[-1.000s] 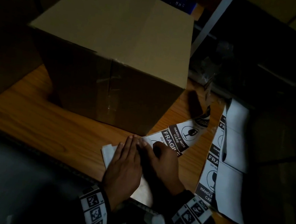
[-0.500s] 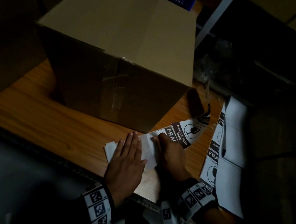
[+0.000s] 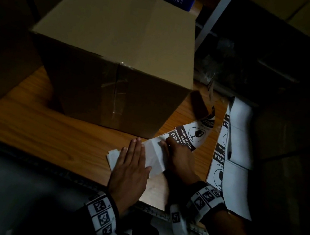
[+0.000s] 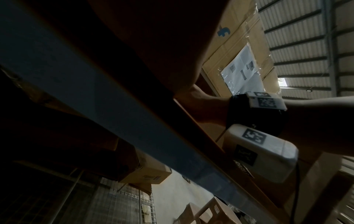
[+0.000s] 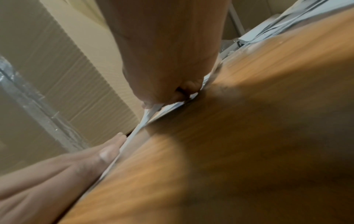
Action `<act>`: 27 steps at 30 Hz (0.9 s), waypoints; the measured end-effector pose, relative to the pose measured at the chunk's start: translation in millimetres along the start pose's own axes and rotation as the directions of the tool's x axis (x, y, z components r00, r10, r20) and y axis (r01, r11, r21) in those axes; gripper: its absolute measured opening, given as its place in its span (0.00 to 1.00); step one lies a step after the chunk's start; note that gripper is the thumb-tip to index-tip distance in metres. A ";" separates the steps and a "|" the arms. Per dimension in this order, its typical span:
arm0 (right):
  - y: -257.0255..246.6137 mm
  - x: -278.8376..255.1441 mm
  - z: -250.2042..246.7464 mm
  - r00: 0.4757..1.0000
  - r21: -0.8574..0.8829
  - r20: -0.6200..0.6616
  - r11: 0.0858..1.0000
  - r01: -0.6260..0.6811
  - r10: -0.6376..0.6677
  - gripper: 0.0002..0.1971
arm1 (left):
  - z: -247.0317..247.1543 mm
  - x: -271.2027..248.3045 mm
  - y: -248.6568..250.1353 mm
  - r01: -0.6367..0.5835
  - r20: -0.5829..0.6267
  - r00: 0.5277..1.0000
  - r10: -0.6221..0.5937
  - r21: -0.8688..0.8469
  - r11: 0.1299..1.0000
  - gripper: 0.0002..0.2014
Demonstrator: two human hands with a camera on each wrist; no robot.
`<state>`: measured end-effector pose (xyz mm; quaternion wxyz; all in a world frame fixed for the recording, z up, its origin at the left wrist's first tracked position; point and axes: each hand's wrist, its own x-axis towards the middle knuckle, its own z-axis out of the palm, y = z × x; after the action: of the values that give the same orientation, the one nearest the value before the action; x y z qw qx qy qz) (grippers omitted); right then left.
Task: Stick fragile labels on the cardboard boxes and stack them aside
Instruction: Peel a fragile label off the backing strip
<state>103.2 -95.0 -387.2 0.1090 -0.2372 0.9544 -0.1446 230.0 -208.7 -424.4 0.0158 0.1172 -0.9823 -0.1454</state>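
Observation:
A large taped cardboard box [image 3: 119,51] stands on the wooden table [image 3: 28,122]. In front of its right corner lies a strip of fragile labels [image 3: 191,135] on white backing paper [image 3: 154,157]. My left hand [image 3: 132,166] lies flat with straight fingers on the backing paper, pressing it to the table. My right hand [image 3: 178,157] pinches the edge of a label where it meets the backing. In the right wrist view the right hand's fingertips [image 5: 184,97] nip the paper edge, with the left hand's fingers [image 5: 107,153] flat beside it.
More label strips and bare backing sheets [image 3: 234,149] trail off the table's right edge. Another cardboard box [image 3: 0,44] stands at the far left. A grey metal rack post [image 3: 213,19] rises behind the box. Dark shelving fills the right.
The white backing has been drawn further out between my hands and the label strip shifted right. My right hand moved slightly up and right; the left hand stays flat.

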 end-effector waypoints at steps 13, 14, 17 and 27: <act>15.9 5.8 0.8 1.000 0.082 -0.007 0.997 -0.011 0.012 0.16 | -0.7 -1.0 -0.3 -0.009 0.001 1.000 0.009 0.011 1.000 0.36; 16.2 6.3 -0.1 1.000 0.090 -0.009 0.996 -0.012 0.012 0.16 | -0.4 -0.8 -0.5 -0.010 0.001 1.000 0.010 0.012 1.000 0.35; 16.9 7.2 -3.7 1.000 0.109 -0.002 0.994 -0.013 0.013 0.14 | -0.5 -0.7 -0.5 -0.013 -0.004 1.000 0.013 0.008 1.000 0.35; 26.2 8.7 -5.0 1.000 0.133 -0.022 0.991 -0.002 0.005 0.17 | -3.4 -1.0 0.7 -0.019 0.002 1.000 0.019 0.029 0.999 0.36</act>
<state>83.3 -75.9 -392.3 0.1140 -0.2260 0.9442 -0.2105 231.0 -208.7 -421.0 0.0148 0.1080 -0.9853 -0.1312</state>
